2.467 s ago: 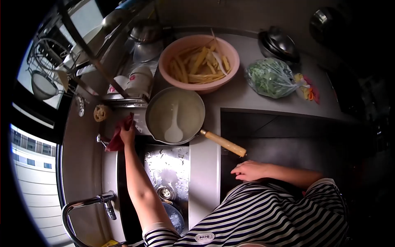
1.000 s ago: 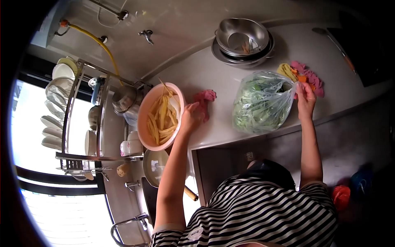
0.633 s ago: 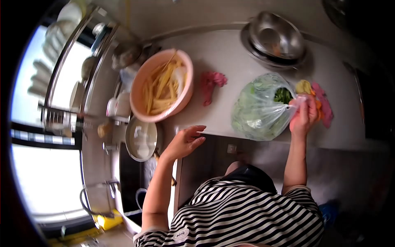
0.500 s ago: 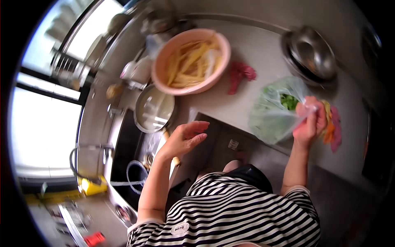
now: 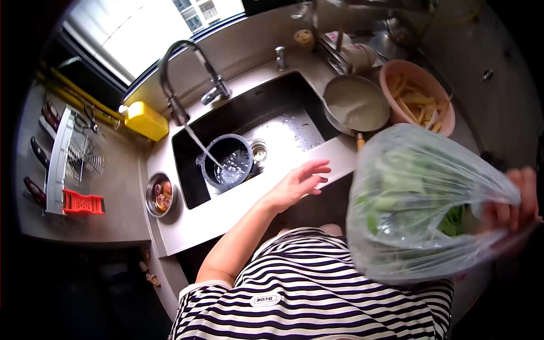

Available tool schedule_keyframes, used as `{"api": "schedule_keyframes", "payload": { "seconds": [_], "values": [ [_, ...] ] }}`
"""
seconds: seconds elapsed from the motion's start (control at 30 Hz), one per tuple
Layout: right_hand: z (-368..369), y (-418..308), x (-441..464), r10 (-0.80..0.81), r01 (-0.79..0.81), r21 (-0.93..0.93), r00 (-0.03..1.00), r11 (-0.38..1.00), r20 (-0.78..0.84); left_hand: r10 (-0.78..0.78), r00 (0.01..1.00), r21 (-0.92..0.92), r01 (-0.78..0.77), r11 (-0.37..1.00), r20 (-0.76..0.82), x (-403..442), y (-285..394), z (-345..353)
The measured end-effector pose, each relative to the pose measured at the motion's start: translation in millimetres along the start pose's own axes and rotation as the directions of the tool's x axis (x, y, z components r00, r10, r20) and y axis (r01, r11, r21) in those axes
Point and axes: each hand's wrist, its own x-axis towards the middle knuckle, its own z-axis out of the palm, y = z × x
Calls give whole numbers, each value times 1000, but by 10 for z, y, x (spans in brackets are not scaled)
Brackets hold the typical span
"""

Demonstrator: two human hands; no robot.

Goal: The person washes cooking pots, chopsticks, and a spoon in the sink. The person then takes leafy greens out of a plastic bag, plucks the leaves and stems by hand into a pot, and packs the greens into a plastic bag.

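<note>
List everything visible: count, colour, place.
bag of greens: 1, clear, in right hand
sink: 1, grey, centre
tub: 1, dark, in sink
pan: 1, grey, beside sink
basin: 1, pink, beside pan
strips: several, yellow, in basin
faucet: 1, chrome, behind sink
bottle: 1, yellow, near faucet
bowl: 1, metallic, left of sink
grater: 1, red, left counter
knives: several, dark handles, far left
cups: 2+, white, behind pan
shirt: 1, striped, worn
left hand: 1, bare, open near sink
right hand: 1, bare, gripping bag
</note>
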Motion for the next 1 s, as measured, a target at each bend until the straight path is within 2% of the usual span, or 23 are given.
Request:
{"api": "schedule_keyframes", "payload": {
  "seconds": [0.07,0.1,0.13,0.2,0.23,0.27,0.3,0.33,0.37,0.4,0.47,0.53,0.57,0.6,0.67,0.7,0.77,0.8,0.83,0.87,0.93,0.97,1.0],
  "values": [
    [41,488,401,90,-91,96,996,991,23,0,999,-460,-22,887,-48,-198,-212,-369],
    [-7,874,569,24,-36,113,994,993,111,13,998,-552,-48,832,-66,-334,-206,-488],
    [-56,1288,711,0,-24,248,995,968,98,27,996,-637,-74,767,-84,-468,-198,-607],
    [-371,1996,898,120,-80,355,988,931,-95,39,995,-740,-95,666,-92,-747,-130,-757],
    [-507,2354,939,175,-91,299,947,950,-270,-20,992,-768,-83,635,-124,-857,-140,-850],
    [-763,2719,937,144,-95,160,932,983,-332,-70,987,-794,-73,603,-143,-936,-242,-1008],
    [-1018,3076,890,136,-193,-61,854,979,-502,-130,968,-791,-95,605,-216,-1029,-292,-1080],
    [-1199,3342,850,76,-315,-258,756,913,-650,-184,940,-783,-119,610,-286,-1111,-342,-1142],
    [-1236,3480,746,163,-419,-202,686,885,-709,-236,921,-801,-120,587,-311,-1169,-484,-1245],
    [-1225,3582,598,246,-517,-135,601,845,-760,-370,867,-811,-64,582,-333,-1239,-478,-1272],
    [-1180,3699,267,286,-655,-197,554,730,-781,-474,803,-742,62,668,-360,-1304,-665,-1411],
    [-1167,3754,-80,403,-684,-336,682,648,-611,-448,772,-668,41,743,-451,-1183,-642,-1374],
    [-1149,3700,-221,393,-690,-382,688,615,-610,-430,755,-628,30,777,-496,-1111,-603,-1347],
    [-1096,3634,-331,385,-692,-427,697,581,-605,-402,755,-528,88,845,-518,-1058,-535,-1355],
    [-901,3388,-473,267,-695,-472,675,543,-687,-361,806,-419,157,894,-468,-957,-603,-1480],
    [-853,3239,-559,214,-710,-491,654,505,-725,-361,790,-404,158,901,-496,-907,-649,-1498],
    [-682,2891,-690,184,-743,-606,663,283,-726,-374,746,-378,177,909,-551,-868,-730,-1508],
    [-675,2754,-819,198,-727,-676,685,120,-701,-407,716,-410,182,894,-568,-855,-704,-1481],
    [-506,2584,-776,286,-740,-669,628,-68,-724,-438,685,-440,187,878,-582,-833,-632,-1445],
    [-391,2450,-737,440,-753,-600,458,-269,-772,-468,654,-469,190,862,-594,-800,-592,-1428],
    [-326,2441,-758,591,-734,-656,456,-173,-666,-487,639,-475,209,855,-595,-701,-560,-1451],
    [-331,2536,-758,527,-717,-693,561,-77,-639,-480,652,-449,232,863,-586,-645,-502,-1465],
    [-260,2625,-623,421,-669,-743,663,-38,-619,-472,668,-420,254,871,-576,-588,-426,-1474]
  ]
}}
